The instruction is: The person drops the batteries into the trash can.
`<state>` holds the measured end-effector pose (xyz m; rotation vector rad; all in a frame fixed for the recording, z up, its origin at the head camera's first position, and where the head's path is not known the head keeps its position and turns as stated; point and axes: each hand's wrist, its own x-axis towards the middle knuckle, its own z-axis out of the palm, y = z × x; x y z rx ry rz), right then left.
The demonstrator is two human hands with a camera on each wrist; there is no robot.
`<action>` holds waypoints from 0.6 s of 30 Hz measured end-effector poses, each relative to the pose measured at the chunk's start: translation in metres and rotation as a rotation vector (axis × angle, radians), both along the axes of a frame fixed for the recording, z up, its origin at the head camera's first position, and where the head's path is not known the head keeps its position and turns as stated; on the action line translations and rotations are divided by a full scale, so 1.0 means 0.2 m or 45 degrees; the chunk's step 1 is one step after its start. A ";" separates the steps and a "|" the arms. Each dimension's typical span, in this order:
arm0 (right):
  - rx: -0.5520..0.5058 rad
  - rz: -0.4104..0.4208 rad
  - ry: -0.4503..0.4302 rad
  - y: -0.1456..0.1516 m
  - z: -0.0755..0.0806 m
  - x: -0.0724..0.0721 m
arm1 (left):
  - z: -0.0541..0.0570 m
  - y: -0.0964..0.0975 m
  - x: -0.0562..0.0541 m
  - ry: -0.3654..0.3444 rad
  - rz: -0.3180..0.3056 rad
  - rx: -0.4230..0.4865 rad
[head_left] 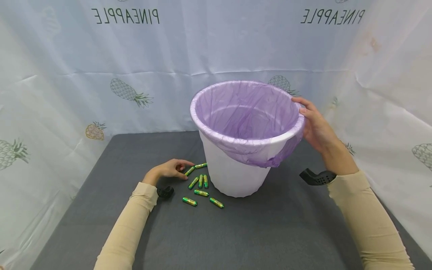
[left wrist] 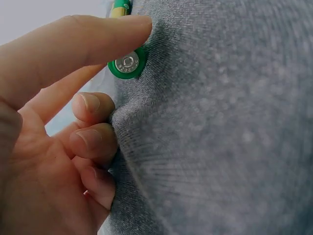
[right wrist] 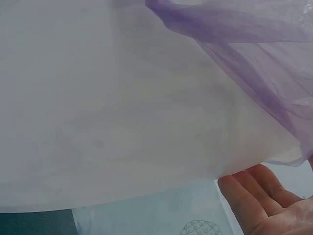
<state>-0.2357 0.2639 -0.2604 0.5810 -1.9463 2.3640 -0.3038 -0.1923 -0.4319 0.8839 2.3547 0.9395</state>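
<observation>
A white bin [head_left: 233, 168] lined with a thin purple bag [head_left: 251, 112] stands upright on the grey cloth. My right hand [head_left: 318, 127] rests against its right side, finger and thumb at the rim; in the right wrist view several fingers [right wrist: 252, 196] touch the outer wall. My left hand [head_left: 170, 168] is low on the cloth left of the bin. Its thumb and index finger are spread on either side of a green-and-yellow battery [head_left: 189, 171]. In the left wrist view the thumb partly covers that battery's end [left wrist: 127, 62], and the other fingers are curled.
Several more batteries lie near the bin's base, among them one [head_left: 201, 165] against its wall, one [head_left: 201, 193] in front and one [head_left: 216, 203] nearest me. A pineapple-print curtain [head_left: 175, 48] hangs behind and at both sides of the table [head_left: 216, 240].
</observation>
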 end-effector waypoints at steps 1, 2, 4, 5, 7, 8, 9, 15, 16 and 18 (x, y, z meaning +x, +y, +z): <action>0.001 -0.002 0.001 0.00 0.00 0.00 | 0.00 0.00 0.00 -0.003 0.000 -0.004; 0.000 0.002 0.003 0.00 0.00 0.00 | 0.00 -0.01 0.00 -0.007 -0.003 -0.005; 0.004 -0.001 0.005 0.00 0.00 0.00 | 0.01 -0.01 0.01 -0.027 0.007 -0.013; 0.004 0.000 0.005 0.00 0.00 0.00 | 0.01 -0.02 0.01 -0.037 0.010 -0.018; 0.012 0.002 0.008 0.00 0.00 0.00 | 0.02 -0.03 0.02 -0.053 0.018 -0.026; 0.013 0.004 0.008 0.00 0.00 0.00 | 0.01 -0.03 0.02 -0.056 0.026 -0.028; 0.016 0.006 0.009 0.00 0.00 0.00 | 0.01 -0.04 0.02 -0.057 0.038 -0.031; 0.002 0.044 0.019 0.00 0.00 -0.01 | -0.02 -0.06 0.04 -0.011 0.130 0.007; -0.002 0.044 0.018 0.00 0.00 -0.01 | -0.03 -0.05 0.05 -0.003 0.150 0.012; -0.006 0.038 0.016 0.00 0.00 -0.01 | -0.04 -0.05 0.06 0.007 0.190 0.024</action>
